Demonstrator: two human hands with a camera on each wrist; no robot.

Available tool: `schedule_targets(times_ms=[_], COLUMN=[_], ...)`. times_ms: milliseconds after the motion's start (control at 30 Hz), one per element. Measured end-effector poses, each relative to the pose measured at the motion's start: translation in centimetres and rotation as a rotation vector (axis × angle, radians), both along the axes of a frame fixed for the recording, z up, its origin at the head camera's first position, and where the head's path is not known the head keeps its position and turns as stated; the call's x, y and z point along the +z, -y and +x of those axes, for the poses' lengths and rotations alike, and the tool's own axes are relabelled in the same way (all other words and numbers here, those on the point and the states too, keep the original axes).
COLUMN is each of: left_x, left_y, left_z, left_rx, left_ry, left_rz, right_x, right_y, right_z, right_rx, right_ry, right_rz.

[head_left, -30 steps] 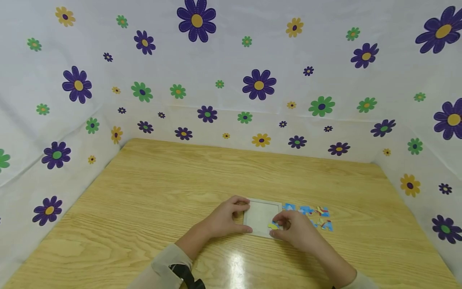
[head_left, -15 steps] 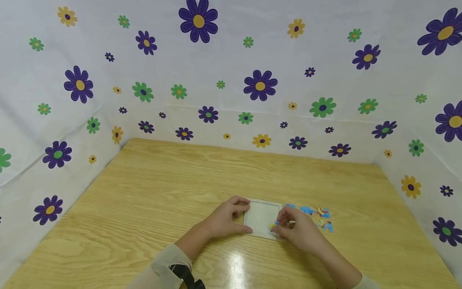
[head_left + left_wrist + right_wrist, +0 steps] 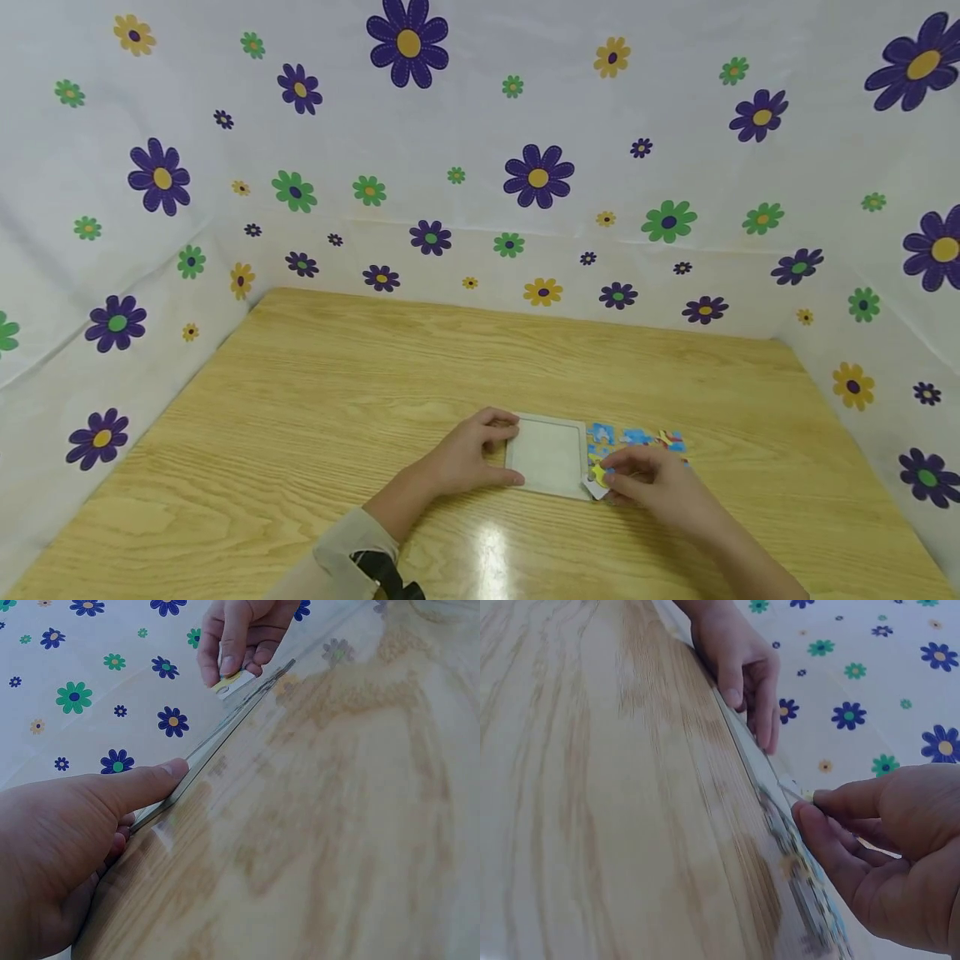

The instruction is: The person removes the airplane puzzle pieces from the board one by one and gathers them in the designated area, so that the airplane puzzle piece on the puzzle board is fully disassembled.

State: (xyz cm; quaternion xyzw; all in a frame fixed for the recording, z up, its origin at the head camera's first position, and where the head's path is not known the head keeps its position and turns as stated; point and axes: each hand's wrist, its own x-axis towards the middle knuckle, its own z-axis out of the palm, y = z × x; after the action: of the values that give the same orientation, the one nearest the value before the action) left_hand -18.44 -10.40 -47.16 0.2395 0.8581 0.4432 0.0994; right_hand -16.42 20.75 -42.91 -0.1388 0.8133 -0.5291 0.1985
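Observation:
A pale, shallow puzzle tray with a raised rim lies bare on the table. My left hand grips its left side, thumb at the near corner and fingers at the far one; in the left wrist view the thumb presses on the tray's edge. Just off the tray's near right corner, my right hand pinches a jigsaw piece between thumb and fingers. That piece shows yellow with a pale edge and is tilted. In the right wrist view, its small visible part sits at the fingertips.
Several blue, yellow and red jigsaw pieces lie right of the tray, among them a far-row blue piece and a red-and-yellow piece. My right hand covers some. A flowered white cloth surrounds the wooden table.
My right hand has drawn the jigsaw piece rightward, from inside the tray's near right corner to beyond its rim, tilting it. The left hand has stayed on the tray.

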Motion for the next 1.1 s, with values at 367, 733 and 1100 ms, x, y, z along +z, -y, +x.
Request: schedule_targets(times_ms=[367, 733, 1100], left_x=[0.1, 0.1, 0.1], left_y=[0.2, 0.0, 0.1], left_z=[0.1, 0.1, 0.1], left_rx=[0.006, 0.005, 0.003], left_ry=[0.003, 0.010, 0.001], left_rz=[0.004, 0.001, 0.001], right_x=[0.5, 0.8, 0.6], right_y=[-3.7, -6.3, -7.7], right_z=[0.8, 0.9, 1.1], right_rx=[-0.119, -0.258, -0.290], right_ry=[0.018, 0.093, 0.112], right_rz=[-0.011, 0.095, 0.227])
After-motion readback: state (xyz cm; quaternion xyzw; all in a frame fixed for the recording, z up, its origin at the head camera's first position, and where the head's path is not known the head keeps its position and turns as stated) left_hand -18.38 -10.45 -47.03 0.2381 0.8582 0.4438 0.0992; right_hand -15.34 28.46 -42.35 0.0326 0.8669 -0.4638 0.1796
